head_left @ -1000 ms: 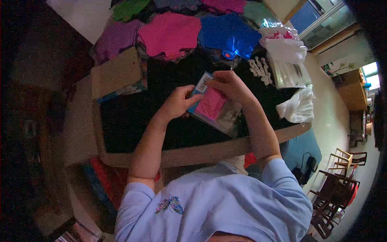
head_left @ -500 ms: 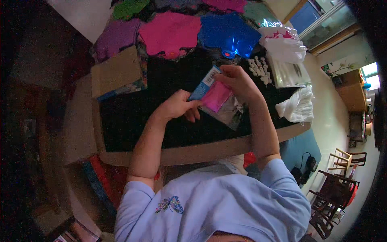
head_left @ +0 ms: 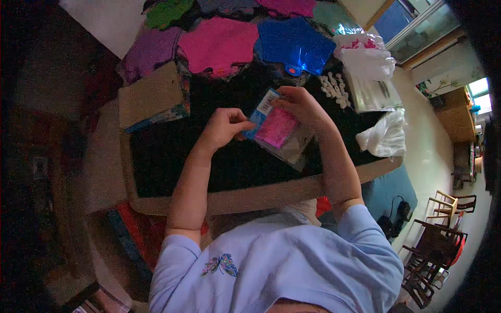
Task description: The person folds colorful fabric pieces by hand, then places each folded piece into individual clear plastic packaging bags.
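A clear plastic packet (head_left: pixel 276 130) with a blue-and-white header card and a folded pink piece inside is held tilted over the black tabletop (head_left: pixel 172 161). At the card's left edge, my left hand (head_left: pixel 223 127) pinches it between thumb and fingers. My right hand (head_left: pixel 301 106) grips the upper right side, with fingers lying over the card and the pink piece. The packet's lower part, see-through and loose, hangs toward the near right. Beyond my hands lie a pink packed cloth piece (head_left: pixel 219 44) and a shiny blue one (head_left: pixel 296 44).
Flat brown cardboard (head_left: pixel 151 94) lies at the left. To the right are small white knotted bundles (head_left: pixel 335 89), clear plastic sleeves (head_left: pixel 376 94), a white plastic bag (head_left: pixel 368 60) and a white yarn skein (head_left: pixel 383 135). Purple (head_left: pixel 148 55) and green (head_left: pixel 167 13) pieces sit at the far left.
My left hand has shifted slightly up and left, its fingers now more curled at the card's edge. The packet has moved a little left and turned flatter, with both hands still on it.
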`<move>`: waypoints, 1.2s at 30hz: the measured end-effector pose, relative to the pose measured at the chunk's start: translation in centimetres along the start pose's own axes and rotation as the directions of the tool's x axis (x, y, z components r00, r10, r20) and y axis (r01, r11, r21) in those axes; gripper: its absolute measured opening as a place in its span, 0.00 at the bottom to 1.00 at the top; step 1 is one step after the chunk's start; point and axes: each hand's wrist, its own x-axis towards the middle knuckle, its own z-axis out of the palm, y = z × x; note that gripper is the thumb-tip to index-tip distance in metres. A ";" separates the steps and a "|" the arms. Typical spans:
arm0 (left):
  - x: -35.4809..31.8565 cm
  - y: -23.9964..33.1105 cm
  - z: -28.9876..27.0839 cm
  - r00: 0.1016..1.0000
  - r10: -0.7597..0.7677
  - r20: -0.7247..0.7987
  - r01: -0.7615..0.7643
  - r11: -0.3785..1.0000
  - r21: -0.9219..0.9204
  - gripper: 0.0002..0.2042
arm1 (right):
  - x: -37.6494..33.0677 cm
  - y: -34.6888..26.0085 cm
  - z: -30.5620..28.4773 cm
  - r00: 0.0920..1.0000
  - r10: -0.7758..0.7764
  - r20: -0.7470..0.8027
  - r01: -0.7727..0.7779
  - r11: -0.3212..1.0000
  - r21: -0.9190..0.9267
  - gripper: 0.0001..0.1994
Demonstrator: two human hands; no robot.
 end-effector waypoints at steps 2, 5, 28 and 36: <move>0.0 0.0 0.1 1.000 -0.023 0.007 0.023 1.000 -0.008 0.06 | 1.2 0.9 -0.4 0.981 -0.042 0.188 0.057 0.995 -0.077 0.21; -0.2 0.1 0.0 0.999 0.034 -0.022 -0.035 0.998 -0.053 0.07 | 0.2 -0.1 0.0 0.997 -0.046 0.068 0.047 0.999 -0.016 0.19; 0.5 -1.6 1.3 0.950 0.051 0.309 -0.034 0.998 -0.061 0.09 | 1.4 1.9 -0.5 0.988 -0.066 0.136 0.065 0.998 0.017 0.20; 0.0 -0.5 2.0 0.969 0.069 0.238 -0.023 0.981 -0.192 0.11 | 0.5 0.5 -0.9 0.996 -0.015 0.087 0.009 0.997 0.071 0.16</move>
